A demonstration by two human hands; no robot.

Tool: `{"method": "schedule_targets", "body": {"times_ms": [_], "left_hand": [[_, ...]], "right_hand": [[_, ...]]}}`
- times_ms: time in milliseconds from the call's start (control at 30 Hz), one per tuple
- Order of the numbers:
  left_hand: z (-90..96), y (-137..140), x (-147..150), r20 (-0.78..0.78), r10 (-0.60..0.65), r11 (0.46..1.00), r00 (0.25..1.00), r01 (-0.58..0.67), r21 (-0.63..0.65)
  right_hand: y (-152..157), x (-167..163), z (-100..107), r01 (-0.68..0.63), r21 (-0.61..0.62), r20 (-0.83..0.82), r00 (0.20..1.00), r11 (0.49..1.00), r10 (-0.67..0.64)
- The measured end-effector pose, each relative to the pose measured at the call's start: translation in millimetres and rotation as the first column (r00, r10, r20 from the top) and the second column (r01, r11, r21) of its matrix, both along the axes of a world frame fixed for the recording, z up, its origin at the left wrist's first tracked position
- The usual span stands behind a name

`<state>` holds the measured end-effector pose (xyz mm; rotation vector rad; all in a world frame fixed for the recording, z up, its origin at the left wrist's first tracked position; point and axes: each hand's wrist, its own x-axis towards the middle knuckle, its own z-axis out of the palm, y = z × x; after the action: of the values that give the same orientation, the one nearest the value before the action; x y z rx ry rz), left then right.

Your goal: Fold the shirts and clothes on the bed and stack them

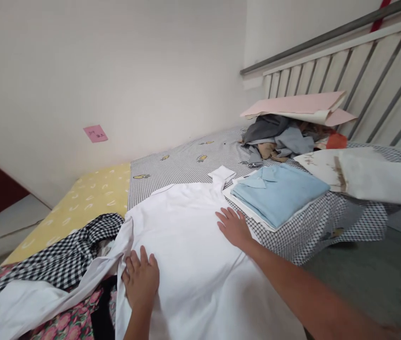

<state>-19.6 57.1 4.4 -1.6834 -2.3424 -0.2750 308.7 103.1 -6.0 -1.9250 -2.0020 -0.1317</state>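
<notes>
So the white shirt (189,226) is spread out on the bed, running from the middle of the view right down to the bottom edge. It's plain white, pretty smooth across the middle, with soft ripples and a shadowy crease lower down. One long sleeve trails off to the lower left, all twisted and bunchy, over a black-and-white checked cloth (55,257). Up top, a cuff (222,174) pokes out toward the wall. I think the collar end is up there too, but it's kinda washed out, so don't quote me.

Left hand (141,278) is palm down near the shirt's left edge, fingers spread, not gripping anything. Right hand (235,229) is also flat, fingers fanned out on the right edge, no grip either. Just beside it sits a folded blue shirt (281,193), with a messy clothes pile (278,137) behind.
</notes>
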Motion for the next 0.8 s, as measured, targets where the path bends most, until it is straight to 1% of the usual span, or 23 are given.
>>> {"method": "schedule_targets", "body": {"times_ms": [167, 233, 300, 367, 400, 467, 500, 533, 567, 633, 667, 733, 800], "left_hand": [[-6.3, -5, 4, -0.023, 0.019, 0.999, 1.000, -0.018, 0.045], [-9.5, -8, 5, -0.029, 0.035, 0.996, 0.999, -0.033, 0.085], [-13.3, -10, 6, -0.021, 0.031, 0.992, 0.999, -0.029, 0.121], [-17.4, -10, 6, -0.005, 0.039, 0.989, 0.999, -0.038, 0.144], [-19.4, -10, 6, 0.013, 0.047, 0.987, 0.999, -0.049, 0.156], [-23.7, -10, 7, 0.066, 0.055, 0.981, 0.996, -0.066, 0.181], [-25.8, -10, 7, 0.095, 0.053, 0.979, 0.994, -0.070, 0.194], [-27.8, -10, 7, 0.119, 0.047, 0.977, 0.992, -0.071, 0.202], [-29.8, -9, 7, 0.134, 0.043, 0.976, 0.990, -0.071, 0.207], [-33.2, -9, 7, 0.151, 0.043, 0.975, 0.988, -0.075, 0.210], [-34.6, -9, 7, 0.157, 0.044, 0.975, 0.987, -0.077, 0.209], [-37.0, -9, 7, 0.175, 0.043, 0.975, 0.984, -0.079, 0.205], [-38.7, -8, 7, 0.197, 0.041, 0.976, 0.980, -0.082, 0.201]], "right_hand": [[-5, 2, -12, 0.026, 0.022, 0.100, 0.995, 0.999, -0.028], [-4, 3, -19, 0.025, 0.031, 0.117, 0.993, 0.999, -0.029], [3, 8, -21, 0.018, 0.005, 0.109, 0.994, 1.000, -0.019], [14, 11, -15, 0.018, -0.020, 0.101, 0.995, 1.000, -0.016], [18, 10, -10, 0.015, 0.000, 0.101, 0.995, 1.000, -0.015], [24, 2, -1, -0.011, 0.083, 0.096, 0.995, 0.996, 0.003], [23, -4, 2, -0.045, 0.122, 0.086, 0.996, 0.992, 0.035], [20, -12, 2, -0.097, 0.135, 0.070, 0.994, 0.986, 0.088], [16, -20, -1, -0.160, 0.123, 0.053, 0.987, 0.979, 0.154], [6, -32, -14, -0.277, 0.065, 0.034, 0.961, 0.959, 0.275], [2, -37, -22, -0.305, 0.041, 0.035, 0.952, 0.951, 0.304], [-3, -40, -38, -0.305, 0.032, 0.049, 0.952, 0.952, 0.303], [-3, -38, -49, -0.299, 0.046, 0.050, 0.954, 0.953, 0.296]]}}
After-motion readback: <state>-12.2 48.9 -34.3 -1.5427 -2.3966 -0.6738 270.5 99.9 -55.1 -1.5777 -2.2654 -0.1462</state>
